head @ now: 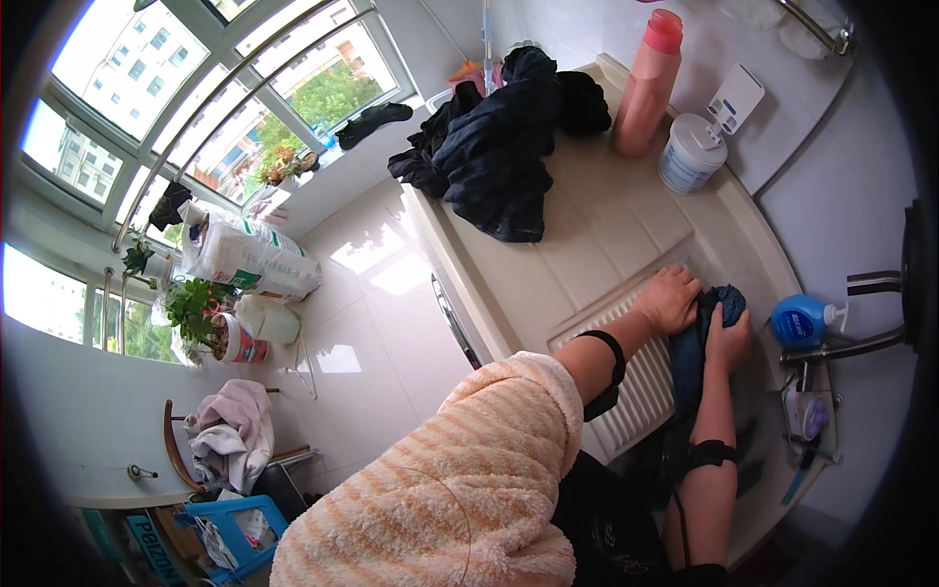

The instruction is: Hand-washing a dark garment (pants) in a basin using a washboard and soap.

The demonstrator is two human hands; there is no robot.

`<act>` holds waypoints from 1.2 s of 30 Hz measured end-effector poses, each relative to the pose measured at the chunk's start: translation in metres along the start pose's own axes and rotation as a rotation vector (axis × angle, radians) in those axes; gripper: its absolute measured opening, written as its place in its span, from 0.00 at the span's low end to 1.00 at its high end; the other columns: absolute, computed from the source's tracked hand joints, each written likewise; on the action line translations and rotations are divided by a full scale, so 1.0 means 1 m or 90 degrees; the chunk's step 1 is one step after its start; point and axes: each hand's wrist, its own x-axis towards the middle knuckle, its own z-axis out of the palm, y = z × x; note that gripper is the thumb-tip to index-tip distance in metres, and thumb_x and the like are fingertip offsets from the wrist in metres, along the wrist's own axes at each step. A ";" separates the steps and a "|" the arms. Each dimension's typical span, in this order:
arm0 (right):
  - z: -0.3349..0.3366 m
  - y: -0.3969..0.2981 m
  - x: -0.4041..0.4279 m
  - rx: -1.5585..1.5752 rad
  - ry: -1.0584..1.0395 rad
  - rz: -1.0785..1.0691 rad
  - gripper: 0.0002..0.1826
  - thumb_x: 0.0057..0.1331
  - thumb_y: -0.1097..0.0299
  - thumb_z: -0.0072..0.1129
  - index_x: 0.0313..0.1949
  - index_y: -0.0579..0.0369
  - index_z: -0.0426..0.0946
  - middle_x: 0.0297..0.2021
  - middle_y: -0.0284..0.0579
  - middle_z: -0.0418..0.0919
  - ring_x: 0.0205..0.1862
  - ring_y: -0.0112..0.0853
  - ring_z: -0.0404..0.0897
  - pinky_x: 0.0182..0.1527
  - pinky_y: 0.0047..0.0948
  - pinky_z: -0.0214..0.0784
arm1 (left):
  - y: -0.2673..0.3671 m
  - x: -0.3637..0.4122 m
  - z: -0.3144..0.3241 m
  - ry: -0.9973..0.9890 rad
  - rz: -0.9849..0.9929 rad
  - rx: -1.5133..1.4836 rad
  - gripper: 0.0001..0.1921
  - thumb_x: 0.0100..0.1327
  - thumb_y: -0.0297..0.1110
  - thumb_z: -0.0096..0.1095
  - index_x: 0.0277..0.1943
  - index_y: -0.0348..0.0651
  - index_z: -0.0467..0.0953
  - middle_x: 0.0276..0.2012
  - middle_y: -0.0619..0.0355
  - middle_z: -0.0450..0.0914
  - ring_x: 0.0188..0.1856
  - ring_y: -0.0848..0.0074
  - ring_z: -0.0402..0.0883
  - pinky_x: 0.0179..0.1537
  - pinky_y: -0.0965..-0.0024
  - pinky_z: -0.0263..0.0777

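Both hands hold a wet-looking dark blue cloth [687, 367] over the ribbed washboard part [631, 400] of a beige laundry sink. My left hand [669, 301] is closed on the upper part of the cloth, near the top of the ridges. Close beside it on the right, my right hand [726, 339] grips a bunched end with the thumb up. The cloth hangs down from the hands into the basin, where its lower part merges with dark fabric and is partly hidden by my arms. A heap of dark clothes [506, 161] lies on the far end of the counter.
A pink bottle [645, 95] and a white tub [692, 158] stand at the counter's back edge. Right of my hands are a blue pump bottle [799, 321] and a metal faucet [843, 348]. Potted plants, a large plastic package [253, 253] and a blue plastic stool [242, 536] are at left.
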 end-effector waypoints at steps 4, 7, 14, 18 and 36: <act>-0.004 -0.002 -0.001 -0.007 -0.006 -0.001 0.26 0.62 0.45 0.64 0.42 0.58 0.77 0.38 0.59 0.83 0.41 0.57 0.81 0.41 0.52 0.73 | 0.001 0.000 0.001 0.000 -0.003 0.003 0.14 0.53 0.34 0.60 0.43 0.40 0.77 0.40 0.49 0.78 0.47 0.54 0.76 0.49 0.55 0.70; -0.007 -0.007 -0.002 -0.027 -0.003 -0.002 0.26 0.62 0.44 0.64 0.42 0.58 0.77 0.38 0.58 0.83 0.40 0.56 0.82 0.40 0.52 0.73 | 0.001 0.000 0.001 0.007 0.000 0.006 0.13 0.53 0.34 0.60 0.42 0.40 0.76 0.40 0.49 0.78 0.47 0.55 0.76 0.49 0.55 0.70; -0.009 -0.009 -0.002 -0.034 -0.026 0.010 0.30 0.63 0.43 0.63 0.48 0.59 0.78 0.41 0.60 0.83 0.43 0.57 0.81 0.43 0.50 0.74 | 0.000 0.006 -0.001 -0.023 -0.011 0.040 0.12 0.55 0.35 0.59 0.41 0.40 0.76 0.38 0.49 0.78 0.46 0.56 0.77 0.50 0.56 0.70; -0.004 -0.003 -0.003 -0.037 -0.015 0.014 0.30 0.63 0.43 0.63 0.49 0.59 0.78 0.41 0.61 0.83 0.43 0.57 0.81 0.43 0.50 0.73 | 0.002 0.006 -0.001 -0.025 -0.018 0.048 0.10 0.56 0.35 0.59 0.39 0.40 0.76 0.37 0.49 0.78 0.46 0.56 0.77 0.49 0.57 0.70; -0.067 -0.023 0.007 1.222 -0.060 0.170 0.13 0.64 0.79 0.62 0.48 0.56 0.75 0.36 0.45 0.79 0.38 0.36 0.81 0.46 0.35 0.77 | -0.014 0.008 -0.003 -0.070 -0.016 0.074 0.15 0.58 0.35 0.59 0.47 0.43 0.79 0.45 0.47 0.81 0.51 0.51 0.77 0.55 0.50 0.70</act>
